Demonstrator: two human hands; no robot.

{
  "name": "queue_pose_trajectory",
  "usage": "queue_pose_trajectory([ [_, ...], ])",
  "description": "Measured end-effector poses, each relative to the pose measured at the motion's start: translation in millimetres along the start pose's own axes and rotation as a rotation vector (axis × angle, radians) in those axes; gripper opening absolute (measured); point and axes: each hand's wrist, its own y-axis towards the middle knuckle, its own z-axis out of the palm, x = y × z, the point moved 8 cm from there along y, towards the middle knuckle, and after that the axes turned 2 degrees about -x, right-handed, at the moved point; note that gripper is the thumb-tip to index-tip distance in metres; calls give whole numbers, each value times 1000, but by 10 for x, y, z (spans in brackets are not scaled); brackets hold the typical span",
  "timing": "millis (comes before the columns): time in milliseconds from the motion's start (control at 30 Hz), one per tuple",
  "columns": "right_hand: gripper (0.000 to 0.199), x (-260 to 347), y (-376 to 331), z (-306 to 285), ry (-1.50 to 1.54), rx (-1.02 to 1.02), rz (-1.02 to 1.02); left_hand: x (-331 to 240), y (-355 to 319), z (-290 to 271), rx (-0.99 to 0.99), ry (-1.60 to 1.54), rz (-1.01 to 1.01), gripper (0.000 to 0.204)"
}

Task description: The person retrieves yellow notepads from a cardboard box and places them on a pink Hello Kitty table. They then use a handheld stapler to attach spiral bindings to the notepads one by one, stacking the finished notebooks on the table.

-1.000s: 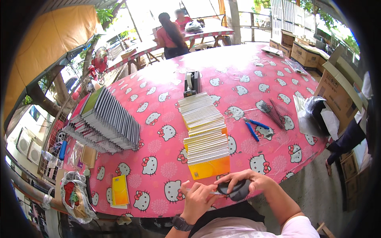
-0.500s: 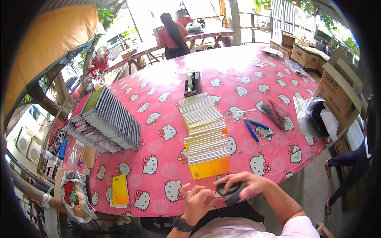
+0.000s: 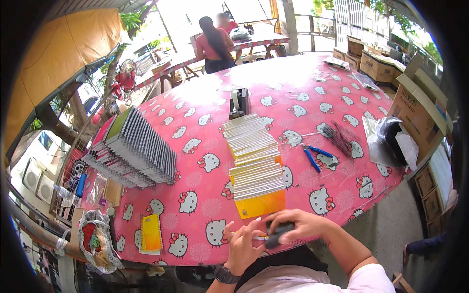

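Observation:
At the near edge of the table, my left hand [image 3: 244, 248] pinches a thin, pale, pencil-like stick [image 3: 259, 238] that points toward my right hand. My right hand [image 3: 304, 225] is closed on a black rounded object [image 3: 279, 234], whose exact kind I cannot make out. The stick's far end meets the black object or passes behind it; I cannot tell which. Just beyond my hands, a long row of yellow spiral notebooks [image 3: 260, 202] leans in overlapping order. Off to the left lies another small yellow spiral notebook [image 3: 151, 233].
A tall pile of spiral notebooks [image 3: 134, 151] stands at the left on the pink patterned table [image 3: 200, 215]. A black tape dispenser [image 3: 239, 103] is behind the row. Blue-handled pliers [image 3: 312, 158] and black wire coils [image 3: 337, 139] lie right. Cardboard boxes [image 3: 420, 110] line the right side.
The black object has turned in my right hand and sits slightly lower to the left. My left hand still pinches the stick. At the right, a person's legs have mostly left view.

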Motion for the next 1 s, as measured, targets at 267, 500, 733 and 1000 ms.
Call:
queue_pose_trajectory([
  [267, 52, 64, 95, 36, 68, 6, -47, 661, -221, -22, -222, -930, -486, 70],
  [500, 44, 185, 66, 98, 341, 49, -164, 837, -435, 138, -275, -1160, -603, 38],
  [733, 43, 194, 110, 130, 243, 19, -174, 832, -459, 207, -290, -1335, -626, 32],
  [1000, 53, 80, 242, 112, -161, 1, 141, 848, -518, 190, -342, -1318, -631, 34],
])
